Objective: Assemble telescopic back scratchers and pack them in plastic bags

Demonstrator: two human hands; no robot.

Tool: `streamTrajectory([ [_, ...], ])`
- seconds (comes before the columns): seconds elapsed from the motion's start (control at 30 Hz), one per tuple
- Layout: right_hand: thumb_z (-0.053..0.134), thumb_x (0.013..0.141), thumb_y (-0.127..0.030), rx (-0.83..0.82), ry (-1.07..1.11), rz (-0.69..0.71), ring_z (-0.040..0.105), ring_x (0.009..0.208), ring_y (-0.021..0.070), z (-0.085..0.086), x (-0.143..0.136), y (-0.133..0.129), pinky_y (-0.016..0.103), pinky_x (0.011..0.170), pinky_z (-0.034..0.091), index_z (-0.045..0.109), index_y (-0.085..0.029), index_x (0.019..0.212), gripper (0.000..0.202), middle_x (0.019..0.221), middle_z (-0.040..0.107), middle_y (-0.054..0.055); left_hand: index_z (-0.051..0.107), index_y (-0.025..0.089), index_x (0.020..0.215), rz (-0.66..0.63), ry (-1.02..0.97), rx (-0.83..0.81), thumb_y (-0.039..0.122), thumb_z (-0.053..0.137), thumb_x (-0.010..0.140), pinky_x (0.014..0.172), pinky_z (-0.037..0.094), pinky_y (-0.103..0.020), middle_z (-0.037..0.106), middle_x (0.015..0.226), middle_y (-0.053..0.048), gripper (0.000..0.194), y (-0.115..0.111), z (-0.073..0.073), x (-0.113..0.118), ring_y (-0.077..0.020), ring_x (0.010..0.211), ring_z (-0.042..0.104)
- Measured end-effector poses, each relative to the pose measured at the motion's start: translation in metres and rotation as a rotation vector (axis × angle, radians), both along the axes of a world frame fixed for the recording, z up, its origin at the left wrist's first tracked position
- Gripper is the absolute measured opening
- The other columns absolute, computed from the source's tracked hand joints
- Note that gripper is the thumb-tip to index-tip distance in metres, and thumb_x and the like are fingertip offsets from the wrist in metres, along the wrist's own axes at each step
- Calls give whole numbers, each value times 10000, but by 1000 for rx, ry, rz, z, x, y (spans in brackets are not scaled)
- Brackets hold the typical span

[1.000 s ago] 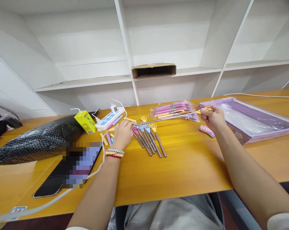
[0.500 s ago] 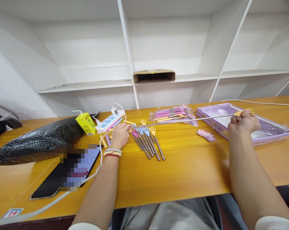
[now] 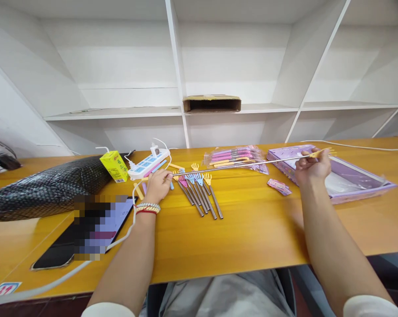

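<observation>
An extended telescopic back scratcher (image 3: pixel 245 165) stretches across the table between my hands, its thin metal rod nearly level. My left hand (image 3: pixel 159 184) is closed round its left end, hiding most of the grip. At the other end, my right hand (image 3: pixel 314 168) is closed on the yellow claw-shaped head, whose tips poke out beyond the fingers. Below the rod, beside my left hand, lie several collapsed back scratchers (image 3: pixel 202 196) with pink, blue and yellow heads. Coloured handles (image 3: pixel 138 192) lie partly hidden behind my left hand.
Wrapped back scratchers (image 3: pixel 235 155) lie at the back. To the right are a purple tray-like box (image 3: pixel 360 198) and small pink packets (image 3: pixel 279 186). Leftward are a power strip (image 3: pixel 149 165), yellow drink carton (image 3: pixel 114 166), black wrapped bundle (image 3: pixel 53 185), phone (image 3: pixel 57 246) and white cable (image 3: pixel 58 281).
My right hand has moved left, nearer my left hand, and the rod between them looks somewhat shorter. Both hands keep their hold. The view has shifted slightly.
</observation>
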State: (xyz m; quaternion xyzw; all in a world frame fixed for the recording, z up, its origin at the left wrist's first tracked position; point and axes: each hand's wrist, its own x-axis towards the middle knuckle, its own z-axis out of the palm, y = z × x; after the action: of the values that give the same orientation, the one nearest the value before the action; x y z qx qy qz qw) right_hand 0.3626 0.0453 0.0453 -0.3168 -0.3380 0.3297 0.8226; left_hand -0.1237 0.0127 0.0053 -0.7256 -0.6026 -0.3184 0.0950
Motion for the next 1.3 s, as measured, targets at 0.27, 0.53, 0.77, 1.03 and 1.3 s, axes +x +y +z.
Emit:
streamTrajectory([
  [0.27, 187, 926, -438, -149, 314, 51, 376, 312, 85, -4, -13, 5, 195, 302, 253, 481, -149, 750, 449, 478, 535, 11, 617, 192, 697, 104, 58, 17, 449, 364, 853, 712, 335, -301, 656, 762, -36, 393, -6, 8, 12, -183, 785, 566],
  [0.53, 238, 919, -433, -179, 366, -4, 373, 345, 70, -7, -12, 8, 159, 318, 269, 480, -131, 702, 444, 464, 502, 21, 642, 185, 590, 334, 155, -16, 449, 270, 878, 627, 326, -303, 673, 665, -68, 539, -11, 14, 16, -197, 698, 591],
  [0.77, 235, 911, -458, -105, 379, 103, 381, 382, 83, -8, -9, 7, 178, 332, 288, 482, -142, 698, 455, 506, 508, 23, 689, 158, 644, 423, 199, -72, 424, 229, 881, 613, 340, -302, 686, 708, -113, 582, -10, 13, 17, -223, 714, 610],
  [1.03, 227, 906, -461, -94, 514, 189, 339, 392, 85, -13, -7, 7, 191, 324, 271, 448, -167, 703, 419, 516, 398, -26, 691, 170, 663, 414, 225, -134, 461, 189, 889, 570, 326, -288, 674, 696, -101, 623, -11, 11, 20, -212, 682, 600],
  [1.3, 193, 913, -450, 23, 580, 256, 463, 517, 117, -17, 9, 13, 248, 475, 439, 415, -163, 677, 433, 515, 420, -10, 697, 304, 924, 41, 113, -166, 582, 372, 817, 642, 373, -256, 695, 861, 5, 441, -19, 14, 20, -174, 795, 600],
])
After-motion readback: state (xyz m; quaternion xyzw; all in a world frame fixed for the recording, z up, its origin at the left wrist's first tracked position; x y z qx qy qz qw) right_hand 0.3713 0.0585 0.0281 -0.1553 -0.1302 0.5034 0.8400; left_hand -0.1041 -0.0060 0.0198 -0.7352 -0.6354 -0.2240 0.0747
